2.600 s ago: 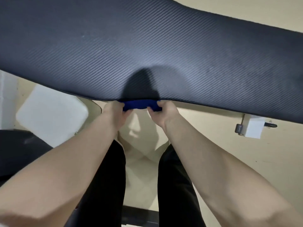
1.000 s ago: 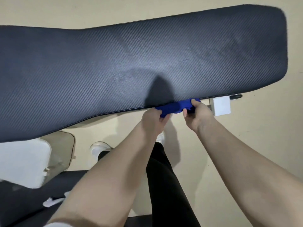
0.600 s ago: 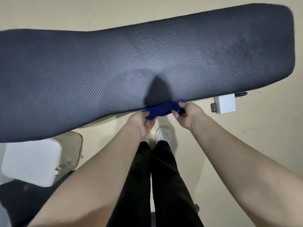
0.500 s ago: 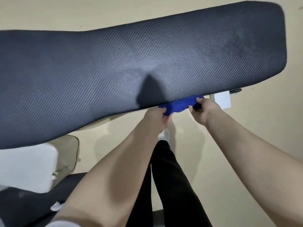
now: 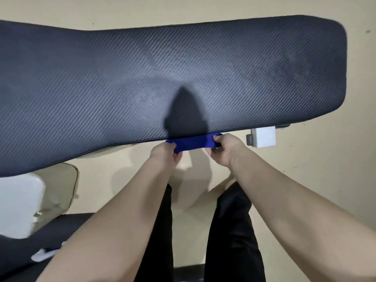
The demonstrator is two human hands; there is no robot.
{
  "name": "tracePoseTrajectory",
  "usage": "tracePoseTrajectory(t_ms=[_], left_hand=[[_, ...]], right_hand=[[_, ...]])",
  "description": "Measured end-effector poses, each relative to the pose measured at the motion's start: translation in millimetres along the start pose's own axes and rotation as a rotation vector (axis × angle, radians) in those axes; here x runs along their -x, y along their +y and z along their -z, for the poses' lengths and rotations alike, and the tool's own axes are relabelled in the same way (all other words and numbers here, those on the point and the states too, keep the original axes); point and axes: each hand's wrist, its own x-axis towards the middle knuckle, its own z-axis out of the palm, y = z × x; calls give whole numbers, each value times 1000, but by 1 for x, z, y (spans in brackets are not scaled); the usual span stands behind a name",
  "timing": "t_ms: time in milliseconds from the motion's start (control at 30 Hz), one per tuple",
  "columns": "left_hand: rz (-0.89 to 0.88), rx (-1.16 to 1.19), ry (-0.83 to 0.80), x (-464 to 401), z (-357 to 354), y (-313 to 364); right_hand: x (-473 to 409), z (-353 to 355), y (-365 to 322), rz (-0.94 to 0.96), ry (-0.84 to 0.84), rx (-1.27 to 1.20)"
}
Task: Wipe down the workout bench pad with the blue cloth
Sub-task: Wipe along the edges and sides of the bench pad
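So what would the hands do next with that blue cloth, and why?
Probably slide it along the near edge toward the pad's right end. Both the left hand and right hand pinch the blue cloth stretched taut between them, pressed against the near edge of the bench pad. More of that edge runs on to the right of the cloth.

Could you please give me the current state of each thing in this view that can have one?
blue cloth: folded into a narrow strip, stretched between both hands, pressed against the pad's near edge.
bench pad: bare on top, faint smudges showing.
left hand: grip closed on the cloth's left end.
right hand: grip closed on the cloth's right end.
white box: sits just under the pad's near edge, untouched.
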Motion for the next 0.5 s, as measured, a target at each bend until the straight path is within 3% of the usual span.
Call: tracePoseTrajectory(t_ms=[133,233,433,500], left_hand=[[-8,-130,-155,14,-78,-46],[-67,-177,-223,21,-114,-76],[-135,56,-4,9,-80,-64],[-126,76,31,10,-82,-59]], right_hand=[[-14,64,-60,133,114,-84],[-19,94,-87,185,98,-159],[-28,78,-57,24,-180,-64],[-31,75,-59,-7,-160,-60]])
